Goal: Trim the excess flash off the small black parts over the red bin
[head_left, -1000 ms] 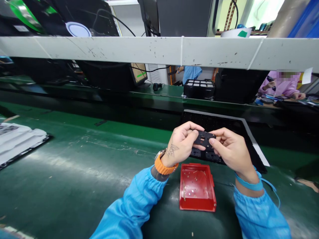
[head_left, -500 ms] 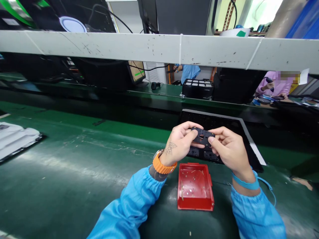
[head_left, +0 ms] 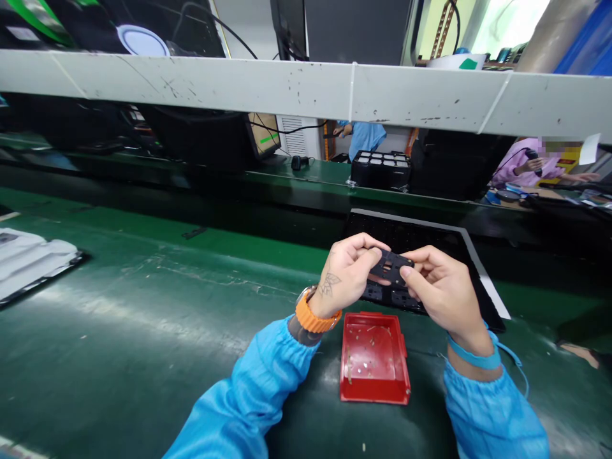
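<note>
Workbench (head_left: pixel 143 357) of scuffed green spreads widest before me, and I read the clock from the person's two hands, twelve pointing away from the body. Above the bench, across twelve o'clock, runs a pale, chipped shelf beam (head_left: pixel 239 86). A flat black panel (head_left: pixel 392 224) with a whitish border strip lies from twelve round to three, partly hidden by the hands. Out at nine, well apart, is a flat thing (head_left: pixel 33 261) with a white top. Farther off, between one and two, a co-worker in pink (head_left: pixel 519 162) holds something dark. At six o'clock sits an open red tray (head_left: pixel 375 392). The left hand (head_left: pixel 351 271), orange watch strap (head_left: pixel 313 317) on its wrist, is on the nine o'clock side, thumb pressed on a small black part (head_left: pixel 394 271), other fingers wrapped behind it. The right hand (head_left: pixel 442 287), at three, with a blue band (head_left: pixel 478 358) at the wrist, has thumb and forefinger clamped on the opposite end. That part is held between both hands near the panel's closer edge; whether it touches the panel I cannot tell. Smallest are pale bits (head_left: pixel 367 368) scattered on the tray floor.
</note>
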Motion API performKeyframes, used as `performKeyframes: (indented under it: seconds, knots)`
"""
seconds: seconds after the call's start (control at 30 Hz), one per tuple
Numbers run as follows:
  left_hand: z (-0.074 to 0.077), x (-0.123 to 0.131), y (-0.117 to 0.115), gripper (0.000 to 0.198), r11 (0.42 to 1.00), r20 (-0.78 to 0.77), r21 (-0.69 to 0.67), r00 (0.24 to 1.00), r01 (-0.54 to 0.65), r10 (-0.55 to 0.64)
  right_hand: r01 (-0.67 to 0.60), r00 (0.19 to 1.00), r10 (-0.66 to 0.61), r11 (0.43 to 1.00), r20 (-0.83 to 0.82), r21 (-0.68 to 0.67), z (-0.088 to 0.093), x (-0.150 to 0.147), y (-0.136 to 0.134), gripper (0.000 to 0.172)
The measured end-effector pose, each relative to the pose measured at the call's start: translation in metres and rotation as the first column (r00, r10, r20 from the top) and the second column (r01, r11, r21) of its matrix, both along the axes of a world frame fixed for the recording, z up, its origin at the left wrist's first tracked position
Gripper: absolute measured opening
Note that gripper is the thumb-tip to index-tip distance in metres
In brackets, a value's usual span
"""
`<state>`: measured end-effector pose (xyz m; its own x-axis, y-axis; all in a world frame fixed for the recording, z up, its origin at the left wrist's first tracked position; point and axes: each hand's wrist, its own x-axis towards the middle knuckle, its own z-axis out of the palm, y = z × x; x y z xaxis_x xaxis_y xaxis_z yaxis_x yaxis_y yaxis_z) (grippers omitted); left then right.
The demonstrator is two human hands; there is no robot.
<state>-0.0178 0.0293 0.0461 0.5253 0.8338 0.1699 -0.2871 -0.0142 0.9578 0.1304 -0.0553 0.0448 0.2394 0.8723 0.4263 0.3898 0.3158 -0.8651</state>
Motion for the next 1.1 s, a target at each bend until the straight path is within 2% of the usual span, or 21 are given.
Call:
performKeyframes:
  seconds: [0.17,0.27,0.37,0.4,0.47,0.53,0.63,0.73,0.87,0.97,1.1]
  knots:
    - [-0.008,-0.001,0.006,0.015,0.989,0.017,0.109,0.995,-0.103,0.102,-0.039,0.999,0.038,0.999,-0.031,-0.039,-0.001,-0.003,0.000,0.018]
    - [-0.006,-0.001,0.003,0.022,0.998,0.028,0.058,1.000,-0.014,0.013,-0.003,0.997,-0.002,0.998,-0.083,-0.058,-0.001,-0.003,0.001,0.028]
    - [-0.003,0.000,-0.001,0.048,0.994,0.051,0.080,0.996,0.072,-0.077,0.043,0.984,-0.052,0.997,-0.173,-0.059,-0.002,-0.002,0.003,0.036]
    - [-0.002,0.001,-0.002,0.051,0.992,0.045,0.111,0.996,0.067,-0.072,0.043,0.979,-0.054,0.997,-0.197,-0.060,-0.002,-0.001,0.003,0.038]
    - [-0.003,0.001,-0.004,0.043,0.981,0.007,0.193,1.000,-0.011,0.010,0.009,0.978,-0.024,0.997,-0.208,-0.073,-0.003,0.000,0.003,0.036]
    - [-0.004,0.000,-0.006,0.031,0.940,-0.047,0.314,0.987,-0.133,0.155,-0.032,0.987,0.017,0.995,-0.162,-0.092,-0.004,0.002,0.002,0.031]
    - [-0.003,-0.003,-0.009,0.028,0.822,-0.126,0.525,0.935,-0.220,0.331,-0.030,1.000,0.030,0.991,-0.003,-0.131,-0.003,0.006,-0.002,0.024]
    - [-0.001,-0.006,-0.011,0.033,0.703,-0.198,0.687,0.882,-0.185,0.427,0.031,0.976,0.001,0.989,0.216,-0.143,0.000,0.010,-0.006,0.022]
    - [-0.002,-0.008,-0.012,0.036,0.566,-0.214,0.818,0.861,-0.100,0.461,0.065,0.875,0.004,0.990,0.485,-0.125,0.003,0.009,-0.006,0.021]
    - [-0.004,-0.007,-0.012,0.036,0.519,-0.214,0.854,0.884,-0.038,0.416,0.069,0.802,0.019,0.990,0.597,-0.124,0.003,0.009,-0.004,0.021]
    - [-0.005,-0.007,-0.010,0.034,0.520,-0.221,0.853,0.887,-0.026,0.405,0.055,0.781,0.021,0.993,0.624,-0.101,0.000,0.011,-0.003,0.019]
